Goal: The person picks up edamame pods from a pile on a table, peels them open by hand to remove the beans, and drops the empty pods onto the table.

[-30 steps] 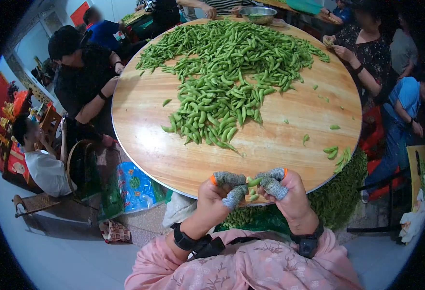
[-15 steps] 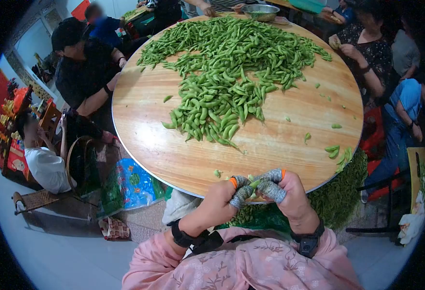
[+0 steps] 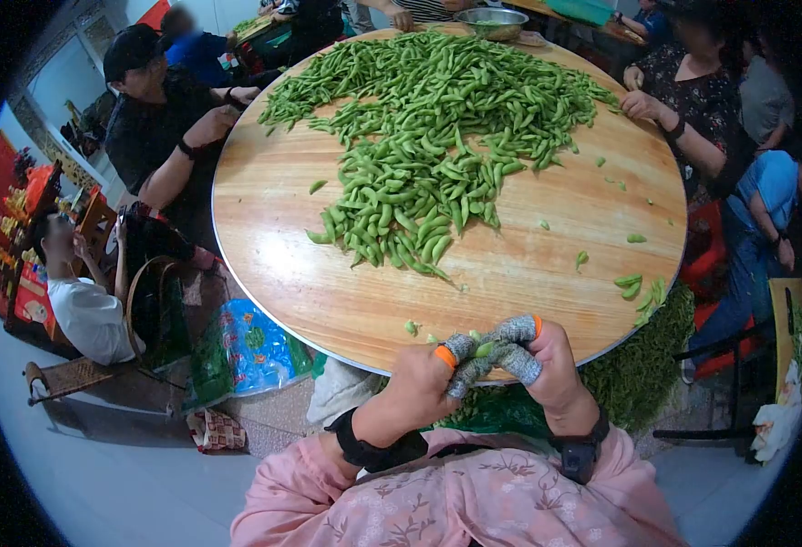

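Note:
My left hand (image 3: 428, 376) and my right hand (image 3: 551, 369) meet at the table's near edge, with grey knitted finger covers on thumbs and index fingers. Pinched between the fingertips of both is a green soybean pod (image 3: 484, 349), mostly covered by them. Just beyond my left hand lies a small green scrap (image 3: 412, 327) on the wood. Farther off, a big heap of green soybean pods (image 3: 428, 137) spreads over the round wooden table (image 3: 282, 255).
A metal bowl (image 3: 492, 23) stands at the far edge. Loose pods (image 3: 629, 284) lie near the right rim. Below are a green heap of pod shells (image 3: 642, 351) and a blue plastic bag (image 3: 259, 337). People sit at the left and right.
My fingertips have drawn closer together around the pod, so less of it shows. The person at the right has lowered both hands to the table edge; the person at the left has raised theirs.

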Available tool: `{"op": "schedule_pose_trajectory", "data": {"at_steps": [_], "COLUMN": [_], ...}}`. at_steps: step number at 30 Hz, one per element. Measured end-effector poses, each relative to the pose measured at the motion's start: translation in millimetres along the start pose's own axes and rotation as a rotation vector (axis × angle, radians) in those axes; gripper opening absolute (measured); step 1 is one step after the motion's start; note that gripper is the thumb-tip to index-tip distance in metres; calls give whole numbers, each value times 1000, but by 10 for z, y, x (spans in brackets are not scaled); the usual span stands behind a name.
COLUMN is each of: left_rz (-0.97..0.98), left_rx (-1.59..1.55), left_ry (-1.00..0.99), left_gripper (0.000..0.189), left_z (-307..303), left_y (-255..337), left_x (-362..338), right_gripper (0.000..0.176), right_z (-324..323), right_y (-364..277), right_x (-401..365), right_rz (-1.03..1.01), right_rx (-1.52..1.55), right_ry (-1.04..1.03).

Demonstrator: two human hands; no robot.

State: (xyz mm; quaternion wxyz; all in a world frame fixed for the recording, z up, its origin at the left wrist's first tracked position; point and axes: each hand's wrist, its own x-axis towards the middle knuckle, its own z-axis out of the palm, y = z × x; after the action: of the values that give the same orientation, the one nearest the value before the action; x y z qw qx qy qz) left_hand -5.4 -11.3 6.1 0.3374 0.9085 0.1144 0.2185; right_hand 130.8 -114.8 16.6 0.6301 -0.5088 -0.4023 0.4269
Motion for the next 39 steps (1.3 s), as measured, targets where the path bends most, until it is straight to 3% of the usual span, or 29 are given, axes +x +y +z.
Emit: {"op": "schedule_pose_trajectory", "data": {"at_steps": [5,8,9,11,13,20,24,26,31,36,38,39], "left_rz": [-203,-132,-132,-42,-77,-168,-159,-218,-224,-139,-166,-166], "left_rx": [-603,-579,-578,-16,-100,-631,-509,-297,-324,-557,-610,-611], "left_ry": [-54,-61,-59,-15,-37,1,-60,-76,-28,7,221,219], "left_gripper": [26,21,21,14,12,12,14,14,14,23,24,24], "left_z": [-17,-31,-40,-67,-20,-8,-29,-23,35,57,145,84], "left_y": [76,66,78,112,56,28,34,69,37,-7,-3,24], "left_x": [35,83,92,91,65,108,132,155,149,124,98,92], "right_gripper": [10,10,10,10,9,9,14,15,15,9,7,7], "right_z": [-84,-100,-80,-44,-34,-77,-41,-9,64,8,-56,-83], "right_y": [85,32,-2,-13,-9,66,-45,-70,-81,9,-2,-8], "right_x": [20,12,5,10,15,23,21,26,28,27,30,27], "right_rz": [-110,-63,41,147,48,-104,-118,-146,-225,-85,-7,84], "right_rx": [34,22,110,198,16,-140,-380,-450,-645,-369,-230,-112], "right_ry": [-70,-121,-71,-23,-4,-55,-19,-19,22,160,206,207]}}
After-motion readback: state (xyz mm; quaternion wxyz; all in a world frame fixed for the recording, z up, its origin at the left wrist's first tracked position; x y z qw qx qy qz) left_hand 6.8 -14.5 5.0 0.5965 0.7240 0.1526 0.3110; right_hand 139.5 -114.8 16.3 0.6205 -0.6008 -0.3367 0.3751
